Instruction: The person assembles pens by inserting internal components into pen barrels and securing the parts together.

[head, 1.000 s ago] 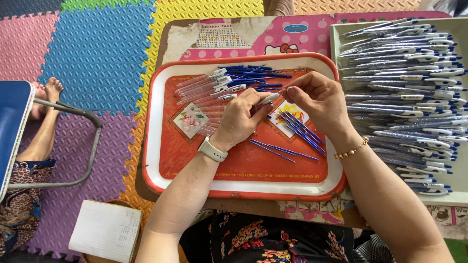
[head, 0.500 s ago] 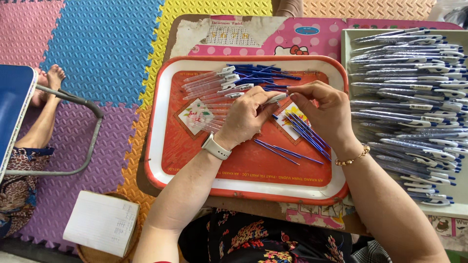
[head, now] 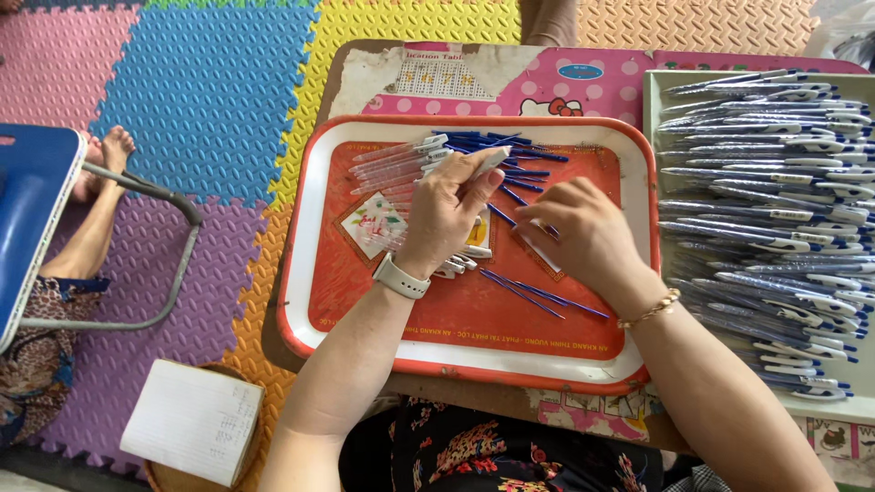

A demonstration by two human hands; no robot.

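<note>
Over the red tray [head: 301, 301] on the table, our left hand [head: 444, 217] pinches a light, stiff, slippery pen barrel [head: 486, 165] mid-shaft, while our right hand [head: 583, 235] presses onto thin, bendable blue refills [head: 533, 293].

Glossy plastic tray [head: 314, 228], textured foam mat [head: 200, 91]

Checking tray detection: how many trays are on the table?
2. The red tray with a white rim sits in front of the person, under both hands; the pale tray stacked with assembled pens lies at the right, partly cut off by the frame.
</note>
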